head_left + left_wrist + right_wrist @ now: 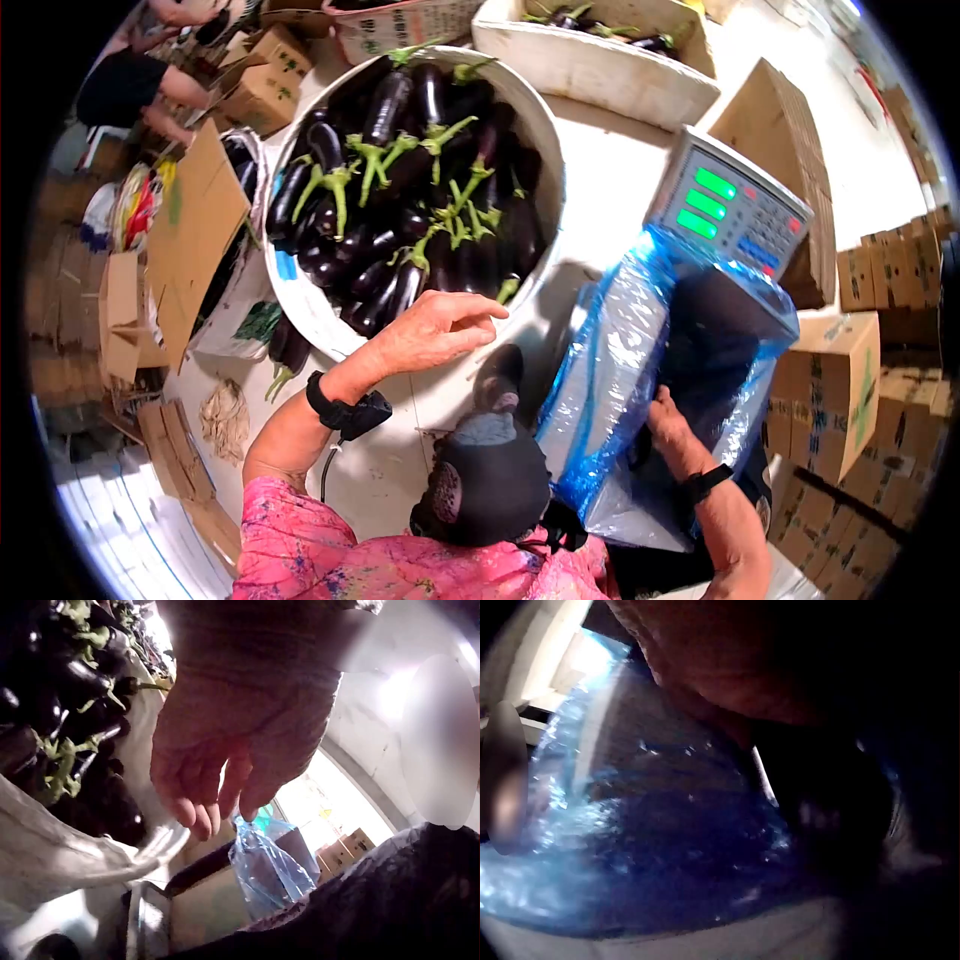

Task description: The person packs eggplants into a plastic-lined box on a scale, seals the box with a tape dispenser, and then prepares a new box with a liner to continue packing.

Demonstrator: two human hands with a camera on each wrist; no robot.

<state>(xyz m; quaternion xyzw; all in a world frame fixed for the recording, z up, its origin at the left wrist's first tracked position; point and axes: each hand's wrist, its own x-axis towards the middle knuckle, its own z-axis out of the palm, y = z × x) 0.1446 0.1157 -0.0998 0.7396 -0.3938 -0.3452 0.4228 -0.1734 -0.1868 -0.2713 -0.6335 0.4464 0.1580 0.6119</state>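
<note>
In the head view, my left hand point(430, 330) hovers at the near rim of a round white tub point(555, 190) heaped with dark purple eggplants point(390, 105). Its fingers are loosely bent and hold nothing, as the left wrist view shows of the hand point(240, 750) too. My right hand point(672, 425) reaches into a clear blue plastic bag point(610, 350) that lines an open box. Under the right hand point(720, 660) in the right wrist view is a dark, rounded, faintly glossy shape point(825, 817). Shadow hides the fingers there, and I cannot tell whether they grip it.
A digital scale point(735, 200) with green displays stands just beyond the bag. Behind are a white foam box point(600, 70) holding eggplants and a folded cardboard sheet point(770, 130). Cartons point(825, 390) stack up at right. A cardboard flap point(195, 240) stands left of the tub; another person sits at upper left.
</note>
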